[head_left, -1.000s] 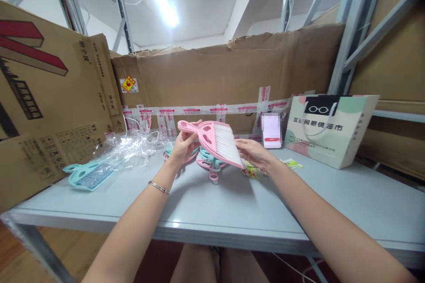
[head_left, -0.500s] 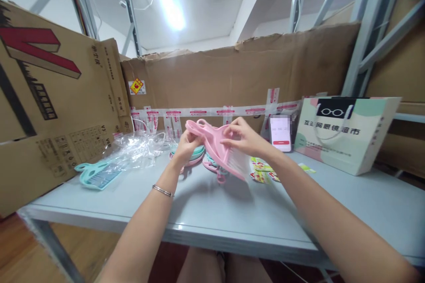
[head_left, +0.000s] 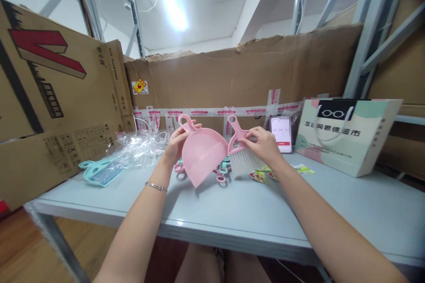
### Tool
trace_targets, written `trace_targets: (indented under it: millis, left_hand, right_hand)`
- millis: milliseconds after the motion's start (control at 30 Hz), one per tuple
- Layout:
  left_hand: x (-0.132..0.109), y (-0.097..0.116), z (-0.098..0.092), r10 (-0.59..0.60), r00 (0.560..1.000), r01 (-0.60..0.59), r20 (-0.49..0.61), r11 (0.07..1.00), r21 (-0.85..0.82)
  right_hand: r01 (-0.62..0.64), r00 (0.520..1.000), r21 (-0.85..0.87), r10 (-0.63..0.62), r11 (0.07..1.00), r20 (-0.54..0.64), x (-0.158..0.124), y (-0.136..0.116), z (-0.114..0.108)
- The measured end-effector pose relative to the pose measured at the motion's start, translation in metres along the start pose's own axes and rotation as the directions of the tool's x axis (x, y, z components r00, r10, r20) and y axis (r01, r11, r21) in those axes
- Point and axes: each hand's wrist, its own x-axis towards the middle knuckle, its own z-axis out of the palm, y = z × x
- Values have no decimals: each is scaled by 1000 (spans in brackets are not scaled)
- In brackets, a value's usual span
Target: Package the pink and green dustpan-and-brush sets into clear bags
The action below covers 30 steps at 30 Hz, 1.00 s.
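Observation:
My left hand (head_left: pixel 176 142) grips the handle of a pink mini dustpan (head_left: pixel 202 154), held upright above the grey table (head_left: pixel 232 212). My right hand (head_left: pixel 262 143) is closed on a pink brush (head_left: pixel 239 150) with white bristles, held just right of the dustpan and apart from it. Behind them on the table lies a small heap of pink and teal dustpan sets (head_left: pixel 222 171).
A teal brush and dustpan set (head_left: pixel 99 171) lies at the left beside crumpled clear plastic bags (head_left: pixel 139 148). A phone (head_left: pixel 281 134) leans on the cardboard back wall; a paper gift bag (head_left: pixel 345 135) stands at right. Small printed cards (head_left: pixel 265 174) lie near my right hand.
The brush was nested in the dustpan in my left hand; my right hand reached in, took hold of it and pulled it out to the right. The two pieces are now separate.

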Motion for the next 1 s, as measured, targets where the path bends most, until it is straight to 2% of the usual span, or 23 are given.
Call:
trace_targets:
  millis: [67, 167, 233, 367, 500, 600, 700, 767, 833, 933, 1000]
  left_hand:
    - [0, -1, -1, -21, 999, 21, 30, 1000, 10]
    - [1, -4, -2, -49, 995, 46, 82, 998, 31]
    - [1, -5, -1, -76, 989, 71, 123, 996, 45]
    - [0, -4, 4, -87, 985, 77, 151, 995, 70]
    - [-2, 4, 9, 6, 997, -9, 83, 999, 38]
    - [-3, 7, 11, 36, 996, -37, 76, 999, 1]
    - [-6, 1, 16, -69, 984, 67, 163, 998, 14]
    - [-7, -7, 20, -174, 962, 163, 212, 984, 68]
    - [-8, -14, 23, -252, 945, 228, 209, 965, 133]
    - [-8, -20, 22, -308, 938, 273, 158, 938, 212]
    - [-7, -22, 20, -334, 933, 290, 132, 918, 271]
  right_hand:
    - [-51, 999, 55, 50, 997, 14, 1, -1, -4]
    - [-149, 987, 142, 156, 979, -45, 3, -5, -10]
    - [-202, 970, 266, 230, 942, -75, 4, -8, -12]
    - [-156, 961, 545, 253, 824, -108, 8, -14, -13]
    - [-146, 930, 731, 344, 666, -127, 14, -14, -16]
    - [-178, 902, 854, 427, 489, -56, 16, -14, -19]
    - [-305, 893, 871, 434, 385, 121, 13, -19, -19]
    - [-408, 882, 834, 397, 371, 254, 9, -26, -17]
    - [-465, 871, 797, 359, 384, 336, 5, -34, -14]
    - [-464, 879, 772, 336, 435, 339, 2, -38, -14]
    - [-435, 895, 735, 337, 521, 292, 3, -34, -17]
